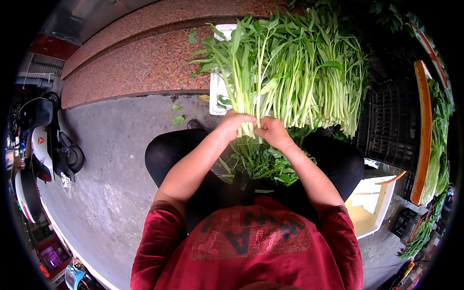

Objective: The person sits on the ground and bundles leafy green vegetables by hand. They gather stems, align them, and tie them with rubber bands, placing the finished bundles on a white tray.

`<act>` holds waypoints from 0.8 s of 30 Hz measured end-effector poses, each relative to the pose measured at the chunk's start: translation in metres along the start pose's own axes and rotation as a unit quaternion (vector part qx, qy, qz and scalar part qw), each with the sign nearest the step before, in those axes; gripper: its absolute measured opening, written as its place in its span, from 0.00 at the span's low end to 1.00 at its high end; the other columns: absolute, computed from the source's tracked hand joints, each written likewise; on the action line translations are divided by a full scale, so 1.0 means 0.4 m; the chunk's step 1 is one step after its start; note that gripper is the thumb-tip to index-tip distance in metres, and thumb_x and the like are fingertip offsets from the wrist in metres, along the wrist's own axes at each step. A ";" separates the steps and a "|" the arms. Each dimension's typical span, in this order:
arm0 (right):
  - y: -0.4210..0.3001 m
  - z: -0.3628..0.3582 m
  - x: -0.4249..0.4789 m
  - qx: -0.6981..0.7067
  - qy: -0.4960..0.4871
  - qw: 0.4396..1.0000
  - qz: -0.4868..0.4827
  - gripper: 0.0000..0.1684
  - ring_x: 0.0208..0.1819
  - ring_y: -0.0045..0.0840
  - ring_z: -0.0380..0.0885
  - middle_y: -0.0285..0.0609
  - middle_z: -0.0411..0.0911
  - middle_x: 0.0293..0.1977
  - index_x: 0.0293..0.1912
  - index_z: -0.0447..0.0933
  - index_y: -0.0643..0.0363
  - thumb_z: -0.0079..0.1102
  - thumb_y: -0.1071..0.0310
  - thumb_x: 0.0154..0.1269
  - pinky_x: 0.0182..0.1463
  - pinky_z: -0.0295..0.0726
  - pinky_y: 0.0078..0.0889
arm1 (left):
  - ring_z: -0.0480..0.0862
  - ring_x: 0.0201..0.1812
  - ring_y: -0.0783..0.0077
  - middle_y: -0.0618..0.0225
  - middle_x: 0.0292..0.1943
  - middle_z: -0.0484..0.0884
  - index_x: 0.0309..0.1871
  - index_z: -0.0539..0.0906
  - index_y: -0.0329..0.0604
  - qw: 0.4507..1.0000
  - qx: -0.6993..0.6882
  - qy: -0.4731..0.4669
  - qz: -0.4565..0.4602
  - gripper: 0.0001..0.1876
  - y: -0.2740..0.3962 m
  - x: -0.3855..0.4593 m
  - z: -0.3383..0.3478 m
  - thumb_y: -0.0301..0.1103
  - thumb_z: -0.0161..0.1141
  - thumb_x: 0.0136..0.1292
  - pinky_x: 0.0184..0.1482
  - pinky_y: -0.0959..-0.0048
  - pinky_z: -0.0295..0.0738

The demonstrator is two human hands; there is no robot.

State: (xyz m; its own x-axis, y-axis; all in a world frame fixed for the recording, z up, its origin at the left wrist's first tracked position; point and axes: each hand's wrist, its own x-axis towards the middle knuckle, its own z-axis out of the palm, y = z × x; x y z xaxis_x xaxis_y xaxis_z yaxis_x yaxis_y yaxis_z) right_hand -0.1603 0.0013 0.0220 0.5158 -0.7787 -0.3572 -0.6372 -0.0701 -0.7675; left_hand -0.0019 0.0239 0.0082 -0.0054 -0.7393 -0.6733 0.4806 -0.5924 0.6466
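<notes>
My left hand (235,124) is closed around the lower stems of a small bunch of leafy green vegetable (241,79), its leaves pointing away from me. Close beside it, my right hand (272,131) pinches the lower part of a pale stem (259,90) at the bunch's right edge. A large pile of the same long-stemmed greens (315,76) lies just to the right, stem ends towards me. Under the bunch, a white foam tray (216,90) shows in part. Loose leaves and trimmings (268,163) lie below my hands, between my knees.
Granite steps (137,69) rise ahead and to the left. A black plastic crate (393,123) stands at the right, with a foam box (373,206) nearer me. Leafy greens (436,145) lie beyond an orange edge (420,134). Parked scooters (43,141) stand far left on the concrete floor.
</notes>
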 end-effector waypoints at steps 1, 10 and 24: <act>0.009 -0.003 0.006 0.021 -0.006 1.000 -0.007 0.12 0.23 0.33 0.73 0.48 0.73 0.19 0.24 0.70 0.64 0.62 0.67 0.46 0.30 0.73 0.32 | 0.80 0.24 0.66 0.56 0.23 0.79 0.31 0.77 0.26 1.000 -0.020 -0.007 -0.009 0.09 0.004 -0.001 -0.002 0.19 0.61 0.43 0.26 0.71 0.76; -0.004 -0.037 0.007 0.357 -0.152 0.919 0.072 0.07 0.17 0.11 0.64 0.32 0.70 0.18 0.27 0.71 0.60 0.61 0.72 0.52 0.18 0.60 0.13 | 0.80 0.27 0.68 0.60 0.27 0.78 0.36 0.76 0.31 0.998 -0.021 -0.054 -0.013 0.13 0.046 -0.034 0.000 0.18 0.60 0.43 0.31 0.72 0.78; -0.010 -0.026 0.027 0.581 -0.115 0.786 0.179 0.06 0.13 0.08 0.59 0.31 0.69 0.17 0.32 0.74 0.63 0.60 0.74 0.53 0.13 0.53 0.07 | 0.79 0.26 0.69 0.60 0.26 0.78 0.35 0.76 0.31 0.999 -0.016 -0.013 0.038 0.13 0.047 -0.028 -0.001 0.20 0.62 0.42 0.30 0.73 0.76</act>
State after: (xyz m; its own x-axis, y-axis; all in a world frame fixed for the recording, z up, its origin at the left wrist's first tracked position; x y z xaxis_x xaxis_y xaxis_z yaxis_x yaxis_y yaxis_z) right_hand -0.1580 -0.0132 0.0267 0.5980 -0.4755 -0.6452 0.1177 0.8483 -0.5162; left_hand 0.0076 0.0213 0.0275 0.0097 -0.7902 -0.6128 0.5084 -0.5238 0.6835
